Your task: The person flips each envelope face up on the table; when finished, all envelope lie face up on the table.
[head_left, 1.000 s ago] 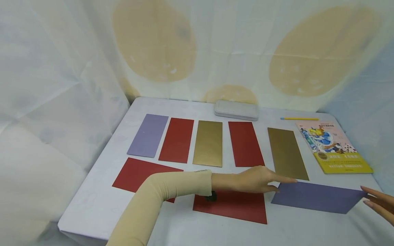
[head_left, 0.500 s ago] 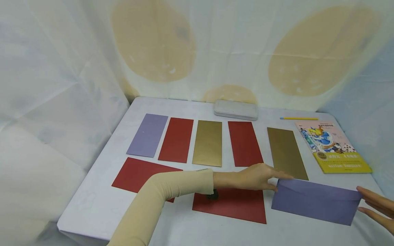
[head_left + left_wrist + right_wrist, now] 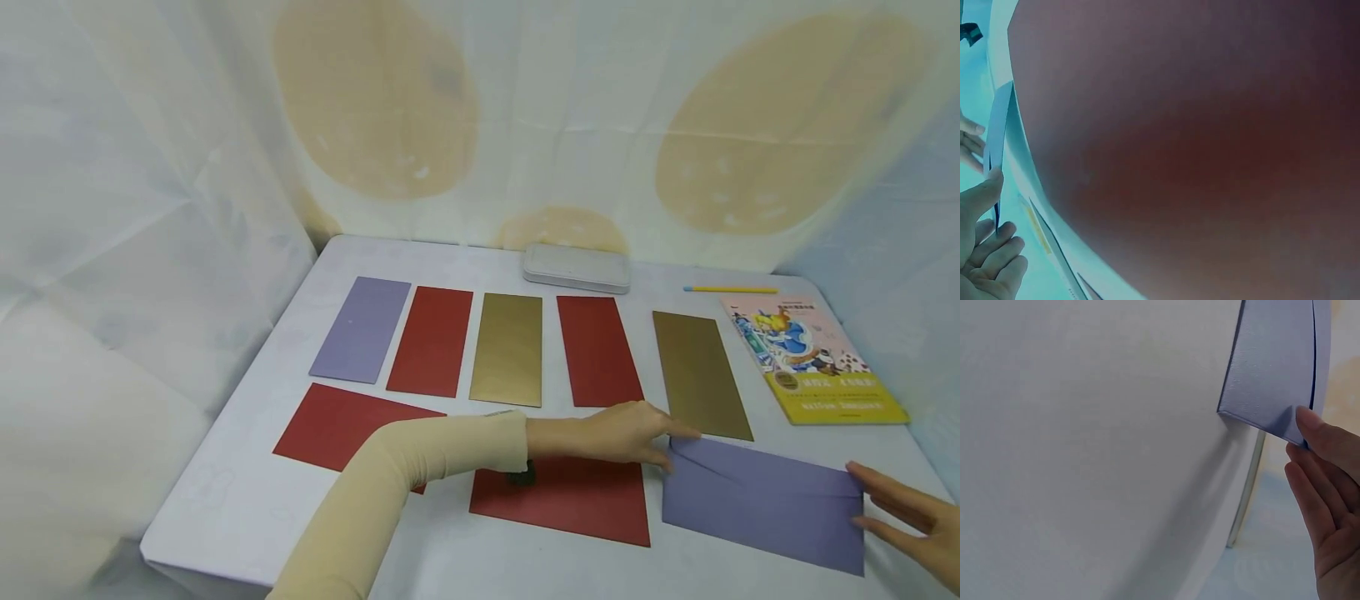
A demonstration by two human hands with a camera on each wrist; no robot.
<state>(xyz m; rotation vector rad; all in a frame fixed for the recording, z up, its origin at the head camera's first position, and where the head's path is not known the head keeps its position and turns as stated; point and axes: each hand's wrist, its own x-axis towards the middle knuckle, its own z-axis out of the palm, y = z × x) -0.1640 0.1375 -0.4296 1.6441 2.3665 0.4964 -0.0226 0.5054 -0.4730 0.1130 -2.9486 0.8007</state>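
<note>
The purple envelope (image 3: pixel 761 504) is lying at the near right of the table (image 3: pixel 225 492), next to a red envelope (image 3: pixel 562 500). Its left end is pinched by the left hand (image 3: pixel 626 433), grip narrow. Its right end is touched by the right hand (image 3: pixel 911 521), fingers straight.

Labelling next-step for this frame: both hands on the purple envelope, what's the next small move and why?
Probably lower it flat onto the table. The purple envelope is held between the left hand at its left end and the right hand at its right end, its flap side now up, its near edge seemingly raised beside the red envelope.
</note>
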